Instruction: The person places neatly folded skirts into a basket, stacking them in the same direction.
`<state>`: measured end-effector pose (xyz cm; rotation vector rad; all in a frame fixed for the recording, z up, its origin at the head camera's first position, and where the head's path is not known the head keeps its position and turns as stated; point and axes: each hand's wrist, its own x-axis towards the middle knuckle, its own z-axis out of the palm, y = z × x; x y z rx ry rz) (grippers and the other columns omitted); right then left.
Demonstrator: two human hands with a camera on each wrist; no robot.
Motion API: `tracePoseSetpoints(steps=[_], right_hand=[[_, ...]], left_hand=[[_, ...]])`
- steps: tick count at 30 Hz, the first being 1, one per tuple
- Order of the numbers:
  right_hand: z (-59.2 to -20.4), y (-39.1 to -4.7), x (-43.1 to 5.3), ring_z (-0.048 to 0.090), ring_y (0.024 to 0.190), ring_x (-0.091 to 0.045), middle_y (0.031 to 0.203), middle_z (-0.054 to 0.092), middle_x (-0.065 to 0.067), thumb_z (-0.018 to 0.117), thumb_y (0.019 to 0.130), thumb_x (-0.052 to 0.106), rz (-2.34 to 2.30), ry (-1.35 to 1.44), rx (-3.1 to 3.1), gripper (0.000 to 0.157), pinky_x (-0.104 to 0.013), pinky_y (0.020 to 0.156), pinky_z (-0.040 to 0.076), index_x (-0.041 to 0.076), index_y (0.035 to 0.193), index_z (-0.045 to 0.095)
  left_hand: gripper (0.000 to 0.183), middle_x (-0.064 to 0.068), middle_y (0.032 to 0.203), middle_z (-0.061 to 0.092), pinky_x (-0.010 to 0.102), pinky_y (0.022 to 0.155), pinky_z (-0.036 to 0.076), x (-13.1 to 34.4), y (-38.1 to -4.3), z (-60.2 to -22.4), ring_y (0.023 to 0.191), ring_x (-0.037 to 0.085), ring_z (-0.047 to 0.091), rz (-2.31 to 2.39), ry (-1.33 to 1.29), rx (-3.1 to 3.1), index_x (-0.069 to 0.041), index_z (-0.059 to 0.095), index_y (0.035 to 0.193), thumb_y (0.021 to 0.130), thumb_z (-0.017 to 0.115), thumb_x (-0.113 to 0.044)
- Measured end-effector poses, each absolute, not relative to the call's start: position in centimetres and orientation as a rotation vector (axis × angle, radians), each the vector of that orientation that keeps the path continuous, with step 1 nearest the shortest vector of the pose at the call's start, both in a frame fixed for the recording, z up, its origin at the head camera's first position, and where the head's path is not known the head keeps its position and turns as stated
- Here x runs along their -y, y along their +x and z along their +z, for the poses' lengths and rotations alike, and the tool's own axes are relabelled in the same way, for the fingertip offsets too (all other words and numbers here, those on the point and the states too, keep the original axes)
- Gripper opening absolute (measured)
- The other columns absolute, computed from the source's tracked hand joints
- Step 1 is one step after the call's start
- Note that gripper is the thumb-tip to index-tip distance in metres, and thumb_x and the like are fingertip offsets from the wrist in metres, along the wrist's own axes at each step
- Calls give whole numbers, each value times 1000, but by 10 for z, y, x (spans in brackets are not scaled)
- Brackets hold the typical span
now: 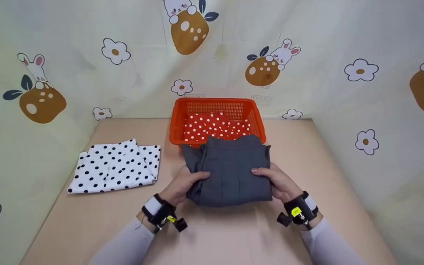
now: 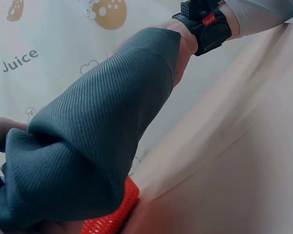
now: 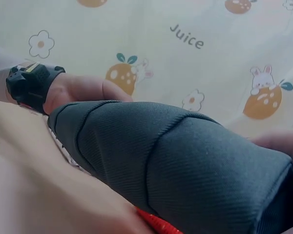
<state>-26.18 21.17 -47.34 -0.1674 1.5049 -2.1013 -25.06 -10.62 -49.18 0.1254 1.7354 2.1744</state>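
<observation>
A folded dark grey pleated skirt (image 1: 234,173) is held up above the table, in front of the basket. My left hand (image 1: 182,184) grips its left side, thumb on top and the other fingers hidden beneath. On the opposite edge, my right hand (image 1: 282,183) holds it the same way. Both wrist views show the folded cloth bulging between the hands, with ribbed grey fabric (image 2: 107,107) and pleat lines (image 3: 151,146). Behind it stands an orange-red plastic basket (image 1: 173,125) with a red, white-dotted cloth (image 1: 212,125) inside. The skirt overlaps the basket's near rim in the head view.
A folded white cloth with black dots (image 1: 118,167) lies on the table to the left. The pale table (image 1: 300,147) meets printed curtain walls (image 1: 142,81) at the back and both sides. The basket stands close to the back wall.
</observation>
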Motion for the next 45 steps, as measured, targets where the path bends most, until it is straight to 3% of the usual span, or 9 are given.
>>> tracePoseSetpoints(steps=[8,19,27,37,41,45], right_hand=[[-447,-270,-199,74,109,-21,128,72,-9,61,103,10,-2138,-207,-1486,58,-38,98,63,7,156,37],[-426,-314,-172,74,105,-21,128,69,-11,62,101,6,-2252,-200,-1461,60,-36,91,64,13,156,39],[-434,-349,-170,78,91,-19,111,77,-9,62,102,13,-2317,-61,-1536,49,-34,81,65,5,148,49],[-438,-393,-174,75,104,-20,130,69,-11,67,103,17,-2291,-25,-1588,61,-34,91,64,8,157,40],[-433,-406,-175,76,106,-22,135,68,-12,72,101,16,-2310,-20,-1532,68,-37,93,65,10,159,37],[-432,-417,-173,76,105,-23,131,70,-12,70,100,8,-2320,-7,-1509,64,-38,92,65,8,156,39]], left_hand=[[73,9,150,60,41,123,41,113,-261,-469,131,23,60,2221,210,-1771,-15,41,156,93,78,-18],[60,11,137,64,37,110,53,126,-307,-455,120,25,65,2280,246,-1768,-11,48,147,95,76,-21],[43,7,116,74,33,95,61,122,-353,-449,103,19,72,2293,175,-1712,-5,59,134,96,75,-16],[52,9,118,71,33,101,58,119,-396,-448,109,24,67,2212,120,-1794,-5,59,131,88,86,-17],[44,9,116,73,32,97,62,117,-410,-438,104,23,71,2246,146,-1749,-4,61,129,91,82,-12],[34,9,112,75,30,92,63,119,-422,-432,99,22,73,2306,157,-1674,-3,64,124,93,77,-4]])
